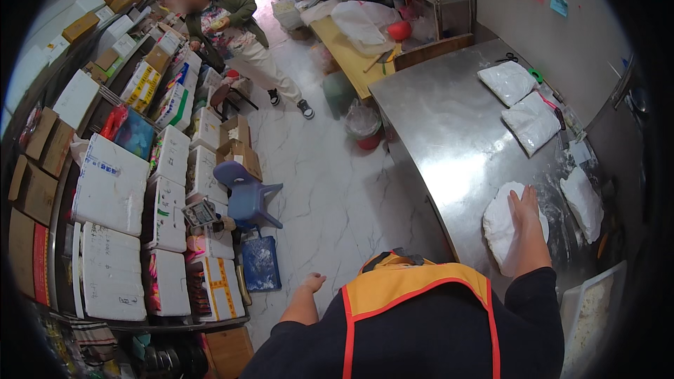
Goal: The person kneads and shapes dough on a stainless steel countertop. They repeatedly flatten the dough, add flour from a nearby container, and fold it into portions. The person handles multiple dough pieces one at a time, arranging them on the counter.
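A thick, flattened white mass that looks like dough lies near the front edge of a stainless steel table. My right hand rests on its right part, palm down, fingers extended and thumb apart. Above the floor, left of my apron, hangs my left hand, touching nothing; its fingers look loosely bent. White powder is smeared on the steel right of the mass. Beside the smears lies a white plastic bag of powder. Two more filled clear bags lie farther back.
Scissors and small tools lie along the wall. A translucent tub stands at lower right. Foam boxes fill the shelves at left, beside a blue chair and a blue platform scale. Another person stands in the aisle.
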### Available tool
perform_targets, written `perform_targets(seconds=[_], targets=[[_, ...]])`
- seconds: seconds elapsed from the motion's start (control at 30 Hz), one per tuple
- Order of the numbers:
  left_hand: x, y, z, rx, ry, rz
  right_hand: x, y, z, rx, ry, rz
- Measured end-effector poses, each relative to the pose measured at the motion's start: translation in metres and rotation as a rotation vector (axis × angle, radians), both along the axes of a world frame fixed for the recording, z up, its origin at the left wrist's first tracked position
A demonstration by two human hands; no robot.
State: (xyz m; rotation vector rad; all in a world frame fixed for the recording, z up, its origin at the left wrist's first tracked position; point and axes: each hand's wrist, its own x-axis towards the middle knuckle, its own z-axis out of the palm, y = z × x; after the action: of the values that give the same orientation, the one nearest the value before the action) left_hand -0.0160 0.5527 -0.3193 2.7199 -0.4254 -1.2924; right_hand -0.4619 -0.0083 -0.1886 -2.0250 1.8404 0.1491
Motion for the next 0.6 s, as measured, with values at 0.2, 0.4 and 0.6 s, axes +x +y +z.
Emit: perform_targets(seconds=[0.2,0.4,0.6], targets=[[0.005,0.013,-0.023,-0.038,0.022,0.042,0.000,0.003,-0.007,-0.015,-0.050,0.019],[0.008,-0.041,0.000,-0.049,0.092,0.035,-0.011,0.004,-0.007,-0.063,-0.161,0.092],[-0.007,-0.163,0.050,-0.582,0.081,0.008,-0.050,-0.020,-0.015,0.107,-1.386,-0.694]])
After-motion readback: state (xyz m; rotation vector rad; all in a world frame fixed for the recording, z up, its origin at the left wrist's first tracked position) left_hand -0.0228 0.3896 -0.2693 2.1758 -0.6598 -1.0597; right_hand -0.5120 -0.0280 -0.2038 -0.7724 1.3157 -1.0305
